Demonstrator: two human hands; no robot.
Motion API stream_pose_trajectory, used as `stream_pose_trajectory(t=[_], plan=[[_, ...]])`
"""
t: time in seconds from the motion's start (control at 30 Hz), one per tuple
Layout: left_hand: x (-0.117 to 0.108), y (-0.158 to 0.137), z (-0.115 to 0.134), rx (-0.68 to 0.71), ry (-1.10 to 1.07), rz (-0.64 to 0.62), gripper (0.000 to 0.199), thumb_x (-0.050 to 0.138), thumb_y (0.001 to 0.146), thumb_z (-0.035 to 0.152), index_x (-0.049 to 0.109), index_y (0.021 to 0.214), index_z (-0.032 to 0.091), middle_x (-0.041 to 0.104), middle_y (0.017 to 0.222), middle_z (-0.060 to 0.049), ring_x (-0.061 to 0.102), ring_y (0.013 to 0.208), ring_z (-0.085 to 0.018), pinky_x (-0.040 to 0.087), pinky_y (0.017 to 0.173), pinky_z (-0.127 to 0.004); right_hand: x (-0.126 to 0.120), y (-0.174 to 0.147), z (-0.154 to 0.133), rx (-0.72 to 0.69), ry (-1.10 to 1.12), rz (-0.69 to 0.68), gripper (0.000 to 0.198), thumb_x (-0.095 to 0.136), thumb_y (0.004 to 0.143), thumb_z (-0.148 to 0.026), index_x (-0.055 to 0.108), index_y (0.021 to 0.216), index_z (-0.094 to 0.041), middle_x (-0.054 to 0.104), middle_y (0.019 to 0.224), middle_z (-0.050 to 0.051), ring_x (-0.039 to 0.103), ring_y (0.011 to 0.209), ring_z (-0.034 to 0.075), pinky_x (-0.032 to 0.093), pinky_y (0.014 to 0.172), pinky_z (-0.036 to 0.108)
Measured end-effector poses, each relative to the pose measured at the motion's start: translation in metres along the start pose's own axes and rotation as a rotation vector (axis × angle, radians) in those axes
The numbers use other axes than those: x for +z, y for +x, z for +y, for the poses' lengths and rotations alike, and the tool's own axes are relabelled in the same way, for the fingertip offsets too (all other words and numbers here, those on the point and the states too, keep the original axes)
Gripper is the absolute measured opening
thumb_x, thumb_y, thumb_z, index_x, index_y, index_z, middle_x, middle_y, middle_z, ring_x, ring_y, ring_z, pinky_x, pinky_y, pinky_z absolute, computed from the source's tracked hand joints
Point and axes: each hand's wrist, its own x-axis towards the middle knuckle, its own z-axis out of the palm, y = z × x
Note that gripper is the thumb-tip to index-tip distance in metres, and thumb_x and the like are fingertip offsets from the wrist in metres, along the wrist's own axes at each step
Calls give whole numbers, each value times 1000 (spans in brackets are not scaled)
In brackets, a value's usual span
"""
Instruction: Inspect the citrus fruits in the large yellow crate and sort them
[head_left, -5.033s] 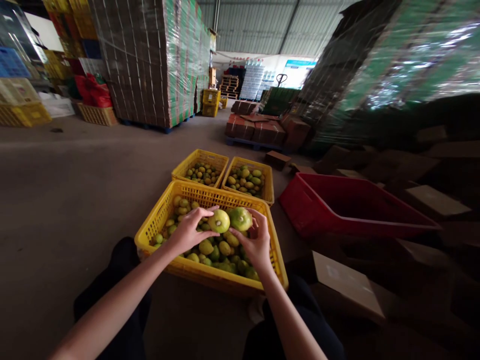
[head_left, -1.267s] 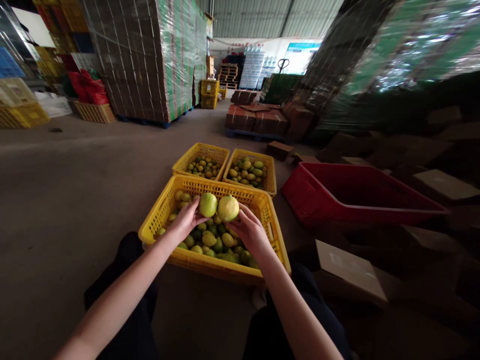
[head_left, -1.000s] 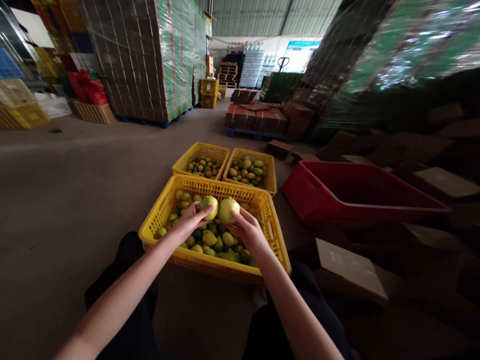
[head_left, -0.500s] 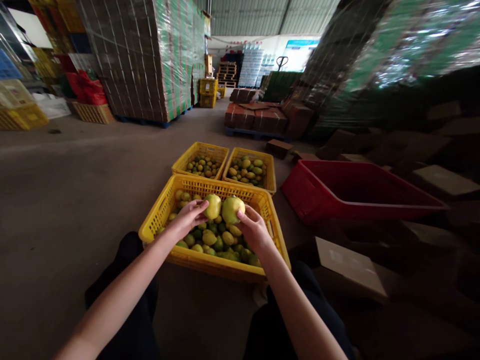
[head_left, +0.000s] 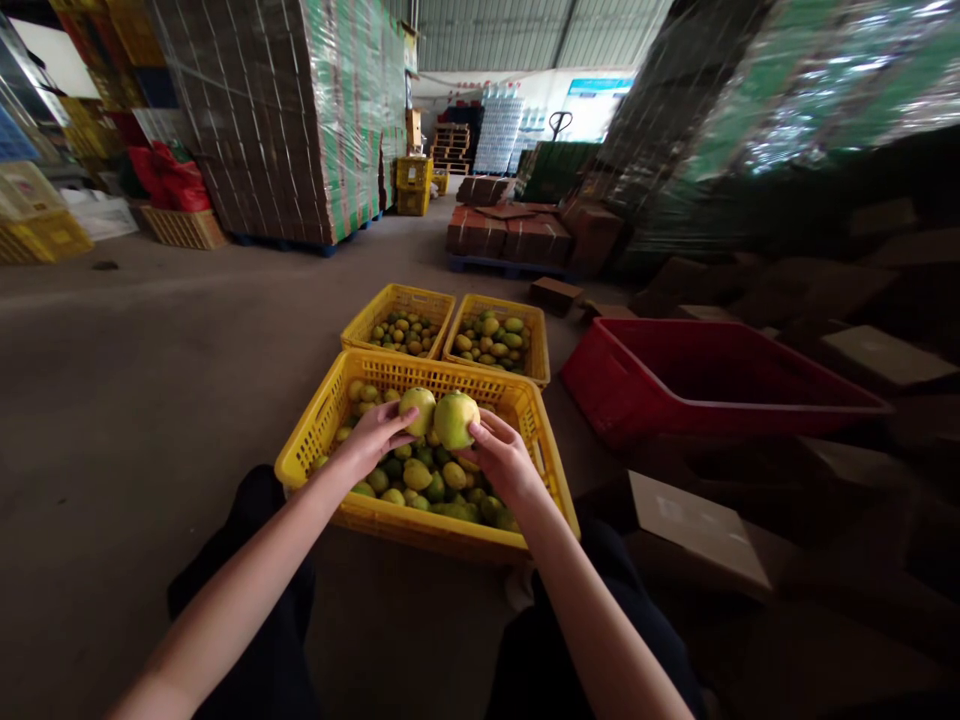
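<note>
Above the near yellow crate [head_left: 450, 525], both hands hold a fruit up side by side. My left hand [head_left: 373, 437] is closed on a yellow-green lemon [head_left: 418, 408], thumb on the near side. My right hand [head_left: 504, 458] grips a second, rounder yellow-green lemon [head_left: 454, 420] between thumb and fingers. The two fruits are very close together; I cannot tell whether they touch. Under them lie many green and yellow lemons [head_left: 417, 475], partly hidden by my hands.
Two more yellow crates [head_left: 397, 292] [head_left: 541, 345] of lemons stand just beyond. A red tub [head_left: 622, 400] and cardboard boxes [head_left: 697, 525] lie to the right. Wrapped pallet stacks [head_left: 247, 120] rise behind on the left, with flat carton bundles [head_left: 536, 240] on a pallet further back.
Both lemons have shifted slightly left and turned a little in my fingers. My hands keep their hold, and the camera view has moved slightly.
</note>
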Motion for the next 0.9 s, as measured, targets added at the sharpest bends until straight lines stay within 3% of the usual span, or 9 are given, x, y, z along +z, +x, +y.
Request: stream_pose_trajectory(t=[0.27, 0.4, 0.6, 0.73, 0.9], plan=[[1, 0, 2, -3, 33, -3, 25, 82, 71, 25, 72, 92, 14, 72, 103, -11, 67, 100, -24, 58, 85, -34, 1, 0, 0, 12, -5, 9, 41, 88, 57, -38, 74, 92, -21, 75, 92, 3, 70, 82, 22, 58, 63, 29], [1, -1, 2, -17, -14, -9, 26, 79, 75, 27, 71, 96, 14, 72, 98, -11, 68, 92, -21, 58, 83, -32, 1, 1, 0, 25, 44, 23, 41, 87, 58, -37, 74, 94, -22, 74, 86, 1, 69, 77, 19, 58, 64, 29], [6, -2, 2, -107, -135, 80, 15, 68, 82, 22, 67, 95, 14, 71, 86, -8, 67, 69, -15, 58, 69, -28, 3, 3, 2, 102, 99, 69, 36, 81, 63, -38, 72, 95, -23, 75, 84, 0, 69, 75, 20, 58, 67, 32], [9, -1, 1, -170, -198, 115, 21, 57, 85, 22, 62, 105, 15, 70, 82, -6, 64, 61, -15, 51, 51, -22, 5, 3, 4, 144, 85, 15, 36, 77, 67, -44, 72, 94, -21, 76, 86, 3, 71, 84, 26, 58, 71, 38], [10, 0, 0, -201, -230, 73, 27, 50, 86, 31, 63, 102, 14, 69, 77, -7, 62, 54, -15, 46, 44, -23, 9, 4, 7, 187, 108, -8, 34, 75, 68, -46, 71, 90, -21, 76, 86, 4, 70, 85, 26, 57, 68, 36]])
